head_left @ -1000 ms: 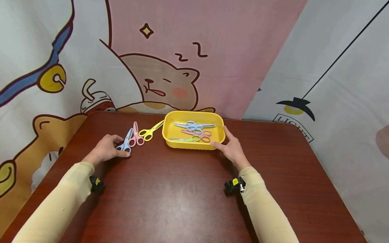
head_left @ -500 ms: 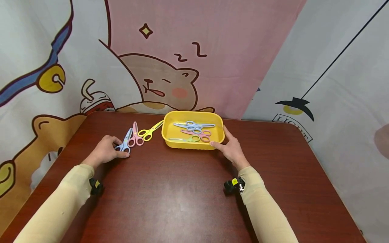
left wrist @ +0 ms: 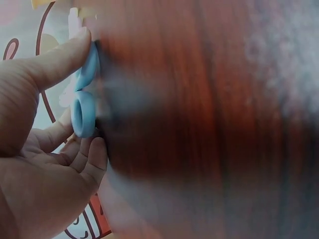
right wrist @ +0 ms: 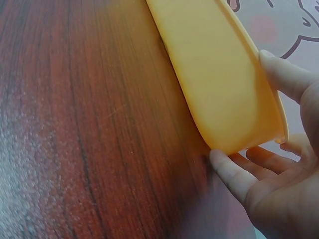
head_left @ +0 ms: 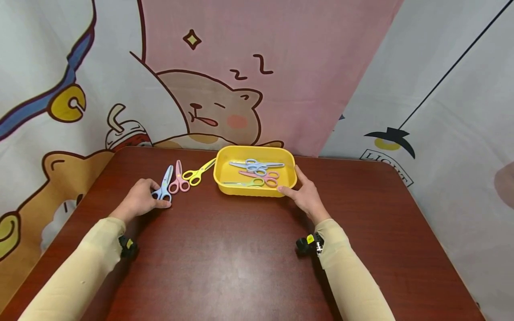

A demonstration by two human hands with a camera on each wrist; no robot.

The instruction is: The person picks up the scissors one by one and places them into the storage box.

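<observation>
In the head view my left hand (head_left: 138,199) holds the handle end of light-blue scissors (head_left: 166,179), their blades pointing away from me. The left wrist view shows the thumb by one blue finger loop (left wrist: 83,114) and the other fingers by the second. Beside them lie pink scissors (head_left: 178,167) and, further right, yellow scissors (head_left: 206,166) whose tip reaches the yellow basket (head_left: 241,191). At the basket's right end my right hand (head_left: 308,197) grips it, thumb at the near corner and fingers along the side wall (right wrist: 219,74).
Inside the basket lie light-blue scissors (head_left: 277,165), pink scissors (head_left: 246,173) and a pair with yellow-green handles (head_left: 258,183), some overlapping. The brown table (head_left: 225,258) ends at the back against a cartoon-printed cloth (head_left: 305,80).
The blades of the blue scissors in my left hand have swung slightly left, away from the pink pair. My right hand and the basket stay in place.
</observation>
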